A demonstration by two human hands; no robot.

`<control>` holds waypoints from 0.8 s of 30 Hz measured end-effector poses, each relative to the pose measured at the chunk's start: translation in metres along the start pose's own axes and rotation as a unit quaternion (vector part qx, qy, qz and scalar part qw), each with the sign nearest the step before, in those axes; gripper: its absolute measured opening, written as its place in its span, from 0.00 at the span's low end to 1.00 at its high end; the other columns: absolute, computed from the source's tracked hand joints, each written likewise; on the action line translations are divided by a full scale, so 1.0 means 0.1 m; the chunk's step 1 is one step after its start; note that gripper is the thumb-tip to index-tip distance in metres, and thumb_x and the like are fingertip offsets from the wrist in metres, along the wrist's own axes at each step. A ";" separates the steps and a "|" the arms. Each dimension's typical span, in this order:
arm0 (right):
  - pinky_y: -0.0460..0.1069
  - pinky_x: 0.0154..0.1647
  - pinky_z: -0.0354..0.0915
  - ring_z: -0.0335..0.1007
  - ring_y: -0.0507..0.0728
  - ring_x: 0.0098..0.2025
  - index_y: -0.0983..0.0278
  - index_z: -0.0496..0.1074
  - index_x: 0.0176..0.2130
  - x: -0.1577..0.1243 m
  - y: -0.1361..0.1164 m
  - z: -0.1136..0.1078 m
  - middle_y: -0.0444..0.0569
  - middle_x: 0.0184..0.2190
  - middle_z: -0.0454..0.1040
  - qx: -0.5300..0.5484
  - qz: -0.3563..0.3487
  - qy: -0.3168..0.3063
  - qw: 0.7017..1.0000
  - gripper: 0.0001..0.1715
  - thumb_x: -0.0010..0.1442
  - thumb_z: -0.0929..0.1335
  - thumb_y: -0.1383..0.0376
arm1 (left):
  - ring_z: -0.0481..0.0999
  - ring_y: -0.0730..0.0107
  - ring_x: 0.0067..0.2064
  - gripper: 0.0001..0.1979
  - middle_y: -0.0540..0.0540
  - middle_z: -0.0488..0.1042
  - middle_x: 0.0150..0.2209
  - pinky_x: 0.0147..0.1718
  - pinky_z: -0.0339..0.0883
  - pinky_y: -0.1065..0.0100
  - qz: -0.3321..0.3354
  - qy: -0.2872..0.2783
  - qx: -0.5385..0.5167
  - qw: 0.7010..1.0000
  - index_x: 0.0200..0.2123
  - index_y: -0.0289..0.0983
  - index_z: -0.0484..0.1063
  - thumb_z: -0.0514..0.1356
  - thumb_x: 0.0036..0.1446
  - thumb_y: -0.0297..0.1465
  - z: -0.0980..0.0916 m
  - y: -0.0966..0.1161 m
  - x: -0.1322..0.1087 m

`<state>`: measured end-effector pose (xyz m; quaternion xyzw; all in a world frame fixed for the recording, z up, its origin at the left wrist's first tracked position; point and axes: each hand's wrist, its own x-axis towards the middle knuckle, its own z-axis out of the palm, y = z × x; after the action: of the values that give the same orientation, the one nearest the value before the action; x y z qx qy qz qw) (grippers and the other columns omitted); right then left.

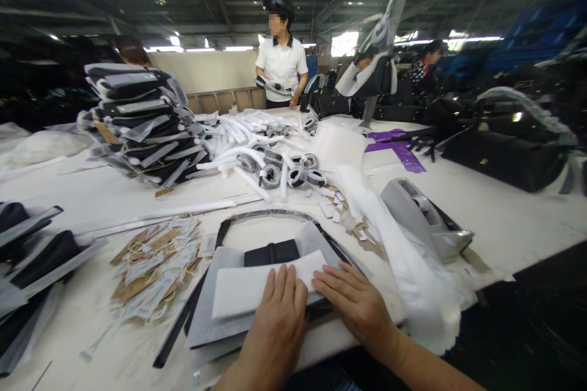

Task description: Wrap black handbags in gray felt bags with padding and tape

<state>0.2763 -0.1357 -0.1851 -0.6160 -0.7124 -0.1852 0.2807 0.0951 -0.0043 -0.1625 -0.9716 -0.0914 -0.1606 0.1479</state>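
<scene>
In front of me a black handbag (271,253) lies flat on the table, its handle arching away from me. Grey-white tissue paper (229,331) covers much of the bag's front. Over the tissue is a folded strip of white foam sheet (238,290). My left hand (279,317) rests on the foam's middle, fingers stretched out flat. At the foam's right end, the fingertips of my right hand (355,302) press down, also extended. Neither hand grips anything. The bag's lower right part is hidden under my hands.
Paper hang tags (156,266) are heaped left of the bag. A grey tape dispenser (417,217) and crumpled white foam sheeting (413,269) sit to the right. Stacked wrapped bags (137,128), white foam tubes (238,134) and coiled straps (270,174) lie beyond. A co-worker (280,58) stands across the table.
</scene>
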 end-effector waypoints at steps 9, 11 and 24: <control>0.59 0.63 0.65 0.68 0.59 0.60 0.59 0.72 0.56 -0.05 -0.17 -0.26 0.48 0.54 0.75 0.074 0.115 0.037 0.990 0.22 0.66 0.64 0.73 | 0.67 0.48 0.62 0.27 0.35 0.67 0.62 0.56 0.68 0.50 0.012 0.097 0.046 0.994 0.67 0.37 0.58 0.50 0.65 0.25 0.26 0.01 -0.17; 0.56 0.60 0.69 0.71 0.59 0.57 0.57 0.74 0.52 -0.18 -0.21 -0.35 0.48 0.53 0.76 0.086 0.242 0.101 0.961 0.17 0.66 0.65 0.69 | 0.67 0.48 0.63 0.27 0.35 0.66 0.63 0.57 0.68 0.50 0.014 0.091 0.041 0.995 0.67 0.38 0.57 0.51 0.66 0.27 0.25 0.01 -0.17; 0.54 0.37 0.77 0.80 0.61 0.38 0.62 0.74 0.50 -0.28 -0.12 -0.21 0.50 0.38 0.81 0.362 0.453 -0.039 0.814 0.17 0.64 0.68 0.58 | 0.64 0.50 0.65 0.29 0.35 0.63 0.64 0.59 0.66 0.50 0.027 0.084 0.016 0.996 0.69 0.39 0.52 0.50 0.66 0.26 0.23 -0.04 -0.19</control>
<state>0.2704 -0.1728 -0.1853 -0.7297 -0.3784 0.2585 0.5074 0.0829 0.0042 -0.1888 -0.9544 -0.0552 -0.2357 0.1746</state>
